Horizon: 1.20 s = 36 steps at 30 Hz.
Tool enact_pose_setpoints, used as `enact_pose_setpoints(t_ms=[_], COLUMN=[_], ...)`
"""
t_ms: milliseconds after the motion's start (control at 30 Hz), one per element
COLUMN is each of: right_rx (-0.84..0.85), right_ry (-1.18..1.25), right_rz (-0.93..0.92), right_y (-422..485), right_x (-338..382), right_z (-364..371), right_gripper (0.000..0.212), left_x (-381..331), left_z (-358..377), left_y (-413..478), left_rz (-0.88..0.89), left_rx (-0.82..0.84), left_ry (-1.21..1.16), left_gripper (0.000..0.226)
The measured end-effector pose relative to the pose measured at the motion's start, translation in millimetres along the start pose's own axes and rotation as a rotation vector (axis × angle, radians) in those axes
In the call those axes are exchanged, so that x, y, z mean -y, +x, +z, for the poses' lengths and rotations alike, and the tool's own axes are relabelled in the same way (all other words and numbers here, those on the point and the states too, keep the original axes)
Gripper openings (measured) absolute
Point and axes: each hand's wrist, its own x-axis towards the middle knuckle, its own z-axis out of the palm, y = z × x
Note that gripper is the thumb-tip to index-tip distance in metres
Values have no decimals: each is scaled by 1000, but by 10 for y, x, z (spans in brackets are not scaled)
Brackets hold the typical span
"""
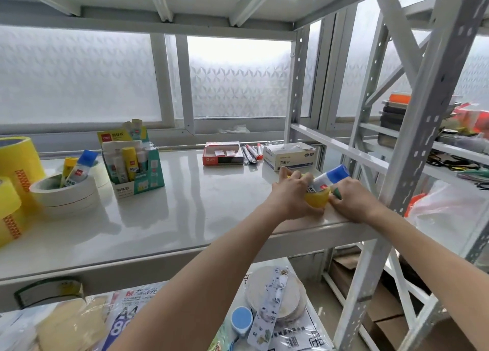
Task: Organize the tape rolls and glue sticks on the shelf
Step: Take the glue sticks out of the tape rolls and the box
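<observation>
On the white shelf [185, 218], near its right front corner, both hands meet at a small yellow tape roll [316, 199]. My left hand [293, 191] grips the roll from the left. My right hand [352, 197] holds it from the right, fingers curled. A blue-capped glue stick [330, 178] stands tilted inside the roll's hole. At the left, stacked white tape rolls [68, 194] hold two more glue sticks [79, 169]. Large yellow tape rolls [16, 170] stand at the far left. A green display box of glue sticks [135, 165] stands behind them.
At the back lie a red box [222, 153], some pens [251, 153] and a white paper-clip box [289, 154]. A perforated upright post [412, 152] rises right beside my right hand. The lower shelf holds paper packs and a blue-capped item [242, 320].
</observation>
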Motion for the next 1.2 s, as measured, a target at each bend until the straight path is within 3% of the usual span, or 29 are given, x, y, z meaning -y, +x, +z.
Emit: enact_pose_setpoints(t_ms=[167, 300, 367, 433, 467, 667, 767, 867, 1000, 1133, 1200], right_rx=[79, 63, 61, 70, 103, 323, 318, 287, 347, 425, 469], right_ry=[48, 233, 314, 393, 424, 667, 755, 873, 832, 920, 908], right_rz=[5, -4, -18, 2, -9, 65, 62, 79, 47, 21, 8], right_y=[-56, -65, -45, -1, 31, 274, 312, 368, 371, 367, 384], right_x=[35, -17, -6, 67, 122, 144, 225, 334, 281, 175, 174], right_z=[-112, -130, -118, -114, -114, -164, -114, -65, -64, -97, -115], right_gripper=[33, 10, 31, 16, 9, 17, 10, 39, 29, 78, 84], left_x=[53, 115, 132, 142, 154, 208, 185, 168, 166, 196, 201], left_z=[17, -17, -31, -30, -31, -18, -14, -15, -37, -40, -43], left_y=[-9, -69, -93, -119, -129, -142, -149, -158, -165, -173, -172], left_rz=[66, 174, 212, 238, 246, 275, 244, 230, 246, 247, 242], left_rx=[-15, -27, -21, -20, -24, -48, -59, -66, -34, -20, -5], left_ry=[-100, -177, -155, -153, -159, -189, -202, -215, -219, -214, -207], left_gripper=[71, 63, 62, 63, 64, 69, 64, 58, 58, 62, 70])
